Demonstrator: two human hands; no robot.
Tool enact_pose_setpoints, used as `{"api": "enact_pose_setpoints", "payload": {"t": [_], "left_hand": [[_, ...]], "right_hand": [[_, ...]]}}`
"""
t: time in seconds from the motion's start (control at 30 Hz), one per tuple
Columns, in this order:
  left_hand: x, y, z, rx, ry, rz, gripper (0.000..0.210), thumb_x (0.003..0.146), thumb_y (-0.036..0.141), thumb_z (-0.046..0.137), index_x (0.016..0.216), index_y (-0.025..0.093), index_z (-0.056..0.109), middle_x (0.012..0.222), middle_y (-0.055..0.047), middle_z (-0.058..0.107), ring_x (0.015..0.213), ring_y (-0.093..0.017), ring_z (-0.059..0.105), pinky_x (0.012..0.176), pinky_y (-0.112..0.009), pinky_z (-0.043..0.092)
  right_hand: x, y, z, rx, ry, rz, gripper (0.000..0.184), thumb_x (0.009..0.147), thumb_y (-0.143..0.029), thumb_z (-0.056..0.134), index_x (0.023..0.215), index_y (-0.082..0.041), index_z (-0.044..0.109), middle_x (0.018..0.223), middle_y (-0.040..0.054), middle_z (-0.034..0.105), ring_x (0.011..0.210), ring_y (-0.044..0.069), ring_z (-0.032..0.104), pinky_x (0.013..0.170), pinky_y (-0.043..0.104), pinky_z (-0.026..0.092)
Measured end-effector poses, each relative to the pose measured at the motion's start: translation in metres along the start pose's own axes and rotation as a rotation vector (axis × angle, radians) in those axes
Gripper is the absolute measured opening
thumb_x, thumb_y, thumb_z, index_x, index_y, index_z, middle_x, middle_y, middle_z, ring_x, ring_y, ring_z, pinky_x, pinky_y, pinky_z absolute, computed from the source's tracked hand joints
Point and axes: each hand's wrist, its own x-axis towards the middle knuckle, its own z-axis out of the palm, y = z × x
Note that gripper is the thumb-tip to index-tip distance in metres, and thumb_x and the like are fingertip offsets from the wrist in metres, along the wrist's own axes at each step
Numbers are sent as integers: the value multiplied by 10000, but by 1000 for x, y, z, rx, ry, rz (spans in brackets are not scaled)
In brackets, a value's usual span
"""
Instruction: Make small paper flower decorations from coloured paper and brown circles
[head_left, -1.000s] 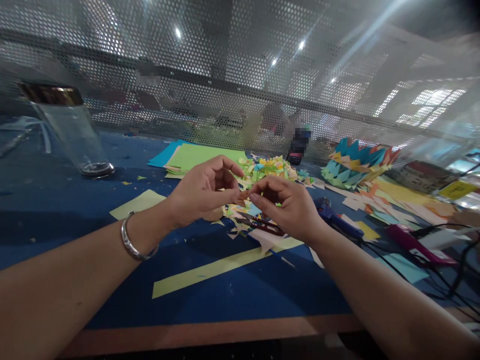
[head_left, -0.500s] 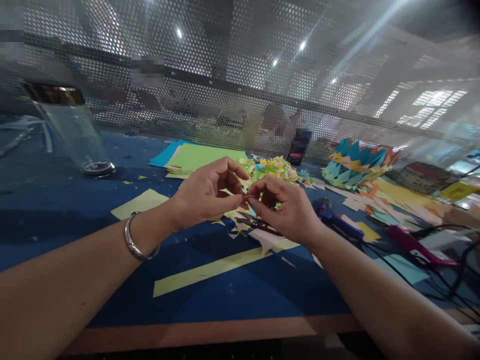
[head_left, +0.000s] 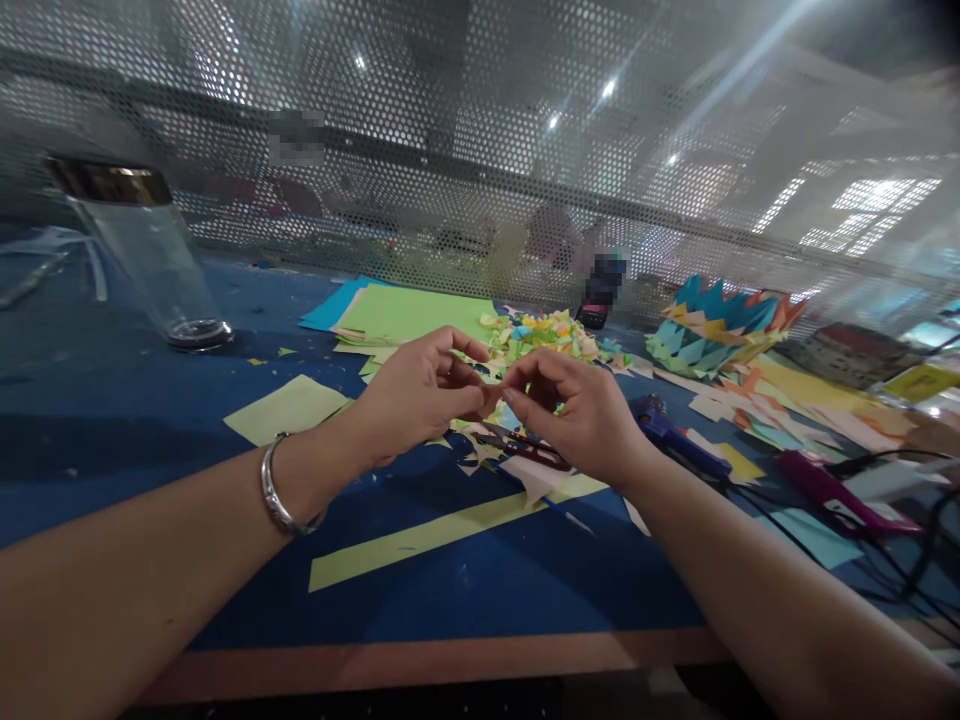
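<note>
My left hand (head_left: pixel 427 395) and my right hand (head_left: pixel 574 410) meet fingertip to fingertip above the middle of the table. Both are closed in a pinch around something small and reddish, possibly a bit of paper, too small to make out. Behind the fingers lies a heap of small coloured paper pieces (head_left: pixel 559 335). Below my right hand are dark-handled scissors (head_left: pixel 529 450), partly hidden, and a pale pink paper scrap (head_left: pixel 534 478). A long yellow-green paper strip (head_left: pixel 420 535) lies nearer the table's front edge, with a slim blue pen-like tool (head_left: pixel 566 517) at its right part.
Green sheets (head_left: pixel 420 310) are stacked at the back. A glass bottle (head_left: pixel 157 265) stands left. Rightward are a blue glue gun (head_left: pixel 682 440), a magenta box (head_left: pixel 844 495), black cables and a folded-paper basket (head_left: pixel 720 325). A perforated metal screen (head_left: pixel 450 150) closes off the back.
My left hand has shifted slightly right and down, and its fingers have curled a little more. My right hand stays nearly in place, and more of the scissors shows.
</note>
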Motion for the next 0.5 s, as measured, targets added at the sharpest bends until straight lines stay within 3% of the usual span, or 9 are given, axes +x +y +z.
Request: {"api": "enact_pose_setpoints", "payload": {"t": [0.37, 0.5], "left_hand": [[-1, 0, 2, -257, -23, -125, 243, 780, 158, 730, 940, 181, 549, 724, -23, 692, 610, -121, 656, 517, -196, 450], [-4, 5, 11, -335, 80, -187, 263, 767, 77, 696, 947, 179, 533, 699, -8, 689, 635, -111, 655, 629, -229, 524]], "right_hand": [[0, 4, 2, 24, -18, 68, 116, 908, -284, 613, 936, -181, 657, 747, -11, 599, 569, 79, 455, 511, 236, 364], [0, 4, 3, 5, 8, 59, 86, 897, -257, 621, 906, -177, 652, 688, -26, 563, 568, 83, 448, 511, 235, 362]]}}
